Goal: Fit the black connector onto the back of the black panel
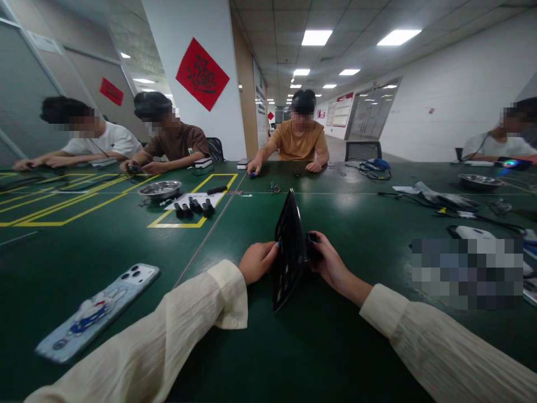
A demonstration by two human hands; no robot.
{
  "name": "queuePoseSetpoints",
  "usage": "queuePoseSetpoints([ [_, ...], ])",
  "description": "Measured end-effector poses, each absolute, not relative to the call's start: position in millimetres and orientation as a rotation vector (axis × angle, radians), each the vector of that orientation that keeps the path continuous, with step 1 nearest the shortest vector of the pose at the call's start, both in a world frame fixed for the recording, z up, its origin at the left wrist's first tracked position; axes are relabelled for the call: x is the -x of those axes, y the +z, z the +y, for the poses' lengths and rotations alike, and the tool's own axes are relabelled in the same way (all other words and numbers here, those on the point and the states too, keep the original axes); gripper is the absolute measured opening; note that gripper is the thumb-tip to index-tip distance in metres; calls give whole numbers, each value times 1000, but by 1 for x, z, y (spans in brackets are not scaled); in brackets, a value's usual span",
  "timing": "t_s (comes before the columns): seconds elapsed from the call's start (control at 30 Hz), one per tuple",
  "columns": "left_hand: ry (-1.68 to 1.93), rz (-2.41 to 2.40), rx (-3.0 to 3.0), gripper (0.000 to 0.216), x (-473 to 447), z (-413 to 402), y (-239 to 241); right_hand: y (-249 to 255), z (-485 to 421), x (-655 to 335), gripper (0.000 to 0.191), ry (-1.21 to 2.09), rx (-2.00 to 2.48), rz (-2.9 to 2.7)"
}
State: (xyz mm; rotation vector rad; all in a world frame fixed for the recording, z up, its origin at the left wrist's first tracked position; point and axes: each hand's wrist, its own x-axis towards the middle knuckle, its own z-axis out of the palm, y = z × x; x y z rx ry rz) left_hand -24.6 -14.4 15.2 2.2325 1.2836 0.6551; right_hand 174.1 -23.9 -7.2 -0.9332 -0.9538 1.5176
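Observation:
A flat black tray-like panel (288, 246) stands on edge on the green table (335, 347), right in front of me. My left hand (257, 261) grips its left face with closed fingers. My right hand (329, 262) is closed on its right side, where a small black part (312, 245) sits against the panel under my fingers. Both my arms wear cream sleeves.
A phone (97, 311) in a cartoon case lies face down at the left. Farther off are a metal bowl (160, 189), small black parts (193, 207) on a white sheet, and cables (444, 202) at the right. Several other people sit round the table's far side.

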Motion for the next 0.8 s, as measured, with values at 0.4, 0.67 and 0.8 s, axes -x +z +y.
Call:
queuePoseSetpoints([
  [0.4, 682, 1174, -2163, 36, 27, -12, 13, -8, -22, -176, 36, 1529, 910, -960],
  [0.67, 654, 1176, -2073, 50, 26, -9, 10, -6, -24, -175, 37, 1532, 909, -964],
  [0.8, 657, 1184, -2070, 53, 26, -9, 9, -7, -24, -176, 38, 1534, 905, -965],
])
